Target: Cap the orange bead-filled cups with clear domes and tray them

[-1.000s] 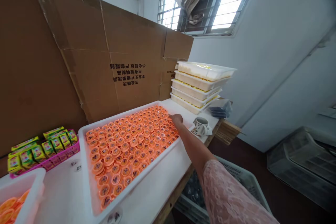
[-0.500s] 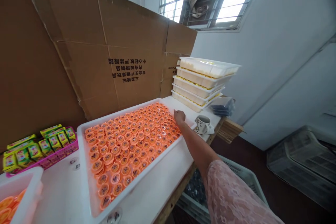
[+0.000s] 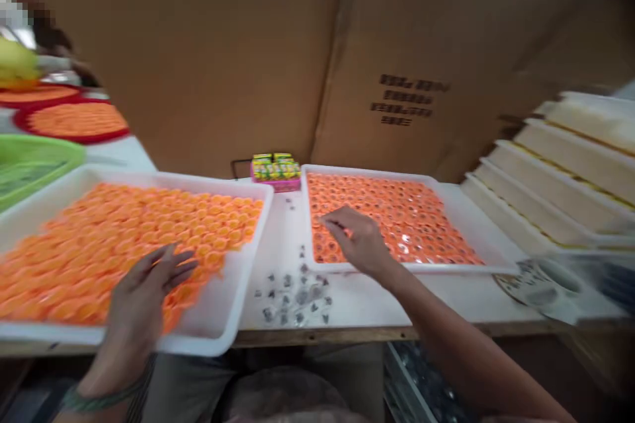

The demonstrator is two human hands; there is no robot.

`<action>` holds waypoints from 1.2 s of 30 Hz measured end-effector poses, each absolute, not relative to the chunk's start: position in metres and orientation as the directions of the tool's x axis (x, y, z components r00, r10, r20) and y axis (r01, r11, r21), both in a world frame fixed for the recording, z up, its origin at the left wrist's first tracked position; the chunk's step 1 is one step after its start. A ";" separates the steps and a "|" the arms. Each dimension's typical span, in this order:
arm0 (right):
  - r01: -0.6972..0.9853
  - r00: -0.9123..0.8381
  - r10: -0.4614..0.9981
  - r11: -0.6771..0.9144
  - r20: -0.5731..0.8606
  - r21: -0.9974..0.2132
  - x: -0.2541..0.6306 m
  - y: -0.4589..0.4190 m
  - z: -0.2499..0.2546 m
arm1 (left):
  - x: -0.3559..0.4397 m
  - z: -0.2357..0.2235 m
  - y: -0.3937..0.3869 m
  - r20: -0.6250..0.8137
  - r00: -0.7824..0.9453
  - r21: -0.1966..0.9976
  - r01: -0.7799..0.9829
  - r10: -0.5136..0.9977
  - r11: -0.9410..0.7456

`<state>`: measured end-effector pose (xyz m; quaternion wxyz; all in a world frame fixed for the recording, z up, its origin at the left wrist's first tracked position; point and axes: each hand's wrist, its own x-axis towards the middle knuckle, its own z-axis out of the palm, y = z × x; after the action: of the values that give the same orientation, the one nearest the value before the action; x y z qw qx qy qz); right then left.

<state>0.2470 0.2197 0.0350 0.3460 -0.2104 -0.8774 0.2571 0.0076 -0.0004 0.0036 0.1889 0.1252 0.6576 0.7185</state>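
Note:
My left hand [image 3: 145, 291] is over the near right part of a white tray [image 3: 218, 314] filled with orange round cup-like pieces [image 3: 163, 225]. Its fingers are stretched out and somewhat apart, a little blurred, with no held thing showing. At the near left corner of a second white tray [image 3: 461, 198], my right hand [image 3: 361, 241] has thumb and forefinger brought together. Anything between those fingertips is too small to make out. Orange discs with dark printed centres [image 3: 377, 201] fill this second tray. Small clear discs with dark prints [image 3: 302, 294] lie scattered on the table between the trays.
A pink basket [image 3: 280, 184] of yellow-green packets stands behind, against a cardboard wall [image 3: 223, 53]. Stacked white trays [image 3: 540, 192] and a patterned mug [image 3: 533, 287] are on the right. Far left are a green basket [image 3: 44, 152], red round trays [image 3: 79, 135] and part of another person [image 3: 54, 46].
The view has swung left. My right hand has moved from the right tray's far right end to its near left corner. My left hand has come into view over the left tray.

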 end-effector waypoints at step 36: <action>0.065 -0.987 0.034 0.978 -0.159 -0.196 0.049 0.138 -0.009 | -0.011 -0.006 -0.011 -0.121 -0.910 0.890 -0.276 0.396 -0.363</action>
<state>0.0494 0.1382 -0.0094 -0.0776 -0.0251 -0.9916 0.1007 -0.0107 -0.0112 -0.0058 0.2041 0.0570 0.5263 0.8234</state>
